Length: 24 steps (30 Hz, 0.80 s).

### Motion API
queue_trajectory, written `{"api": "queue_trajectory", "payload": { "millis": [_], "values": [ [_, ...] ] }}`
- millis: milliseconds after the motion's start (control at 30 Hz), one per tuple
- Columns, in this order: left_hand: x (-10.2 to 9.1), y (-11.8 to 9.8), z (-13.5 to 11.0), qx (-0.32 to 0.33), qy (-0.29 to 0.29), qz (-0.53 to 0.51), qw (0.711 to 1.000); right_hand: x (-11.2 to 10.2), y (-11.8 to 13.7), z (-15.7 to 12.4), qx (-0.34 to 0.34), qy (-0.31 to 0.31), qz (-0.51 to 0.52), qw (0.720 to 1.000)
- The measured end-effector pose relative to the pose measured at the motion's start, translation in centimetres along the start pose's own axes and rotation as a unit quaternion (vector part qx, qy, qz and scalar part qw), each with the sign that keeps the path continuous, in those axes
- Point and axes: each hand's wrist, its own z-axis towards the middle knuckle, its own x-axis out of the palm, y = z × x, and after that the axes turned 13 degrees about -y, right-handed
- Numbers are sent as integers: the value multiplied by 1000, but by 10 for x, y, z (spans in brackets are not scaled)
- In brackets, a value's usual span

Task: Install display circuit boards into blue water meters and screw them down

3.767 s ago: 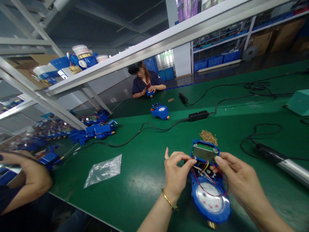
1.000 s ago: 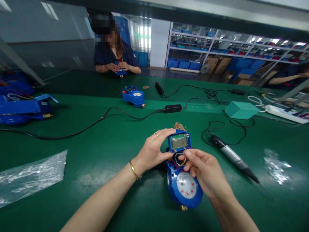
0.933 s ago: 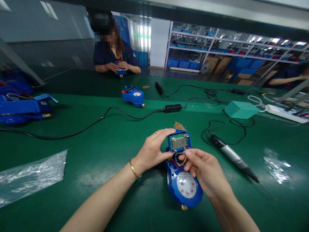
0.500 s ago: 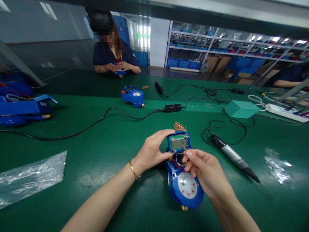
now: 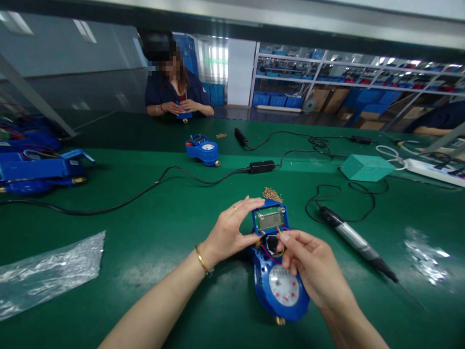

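A blue water meter [image 5: 261,286] with a round white dial lies in front of me, its brass fitting toward me. At its far end a blue display housing [image 5: 287,213] is tilted up, with a circuit board and small LCD [image 5: 271,220] facing me. My left hand [image 5: 227,230] grips this housing by its left side, thumb low and fingers along the top edge. Thin yellow and red wires [image 5: 282,247] run from the board down into the meter's cavity. My right hand [image 5: 308,259] pinches the wires just below the board.
Small brass screws [image 5: 271,194] are heaped behind the housing. An electric screwdriver [image 5: 358,242] and a clear plastic bag [image 5: 428,257] lie to the right, another bag [image 5: 54,271] to the left. Across the bench, a person [image 5: 178,92] handles a blue part near another meter [image 5: 203,149].
The view has shifted slightly, so everything sits a little lower and mostly to the right. The display housing looks tipped a bit further up. Both hands keep their holds.
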Motion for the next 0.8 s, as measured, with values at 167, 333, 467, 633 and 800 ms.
{"api": "queue_trajectory", "payload": {
  "millis": [167,333,467,633,800],
  "values": [
    [0,0,1,10,-9,-3,1000,1,-2,0,-15,1,-8,1000],
    [0,1,0,2,-4,-2,1000,1,-6,0,-35,5,-30,999],
    [-1,1,-1,-5,2,-4,1000,0,-8,1,-58,11,-61,996],
    [-1,1,-2,-15,2,-1,1000,-1,-9,-1,-100,-4,-95,991],
    [-1,1,-3,-21,0,-1,1000,1,-15,-5,-149,-44,-120,981]
  ]
}}
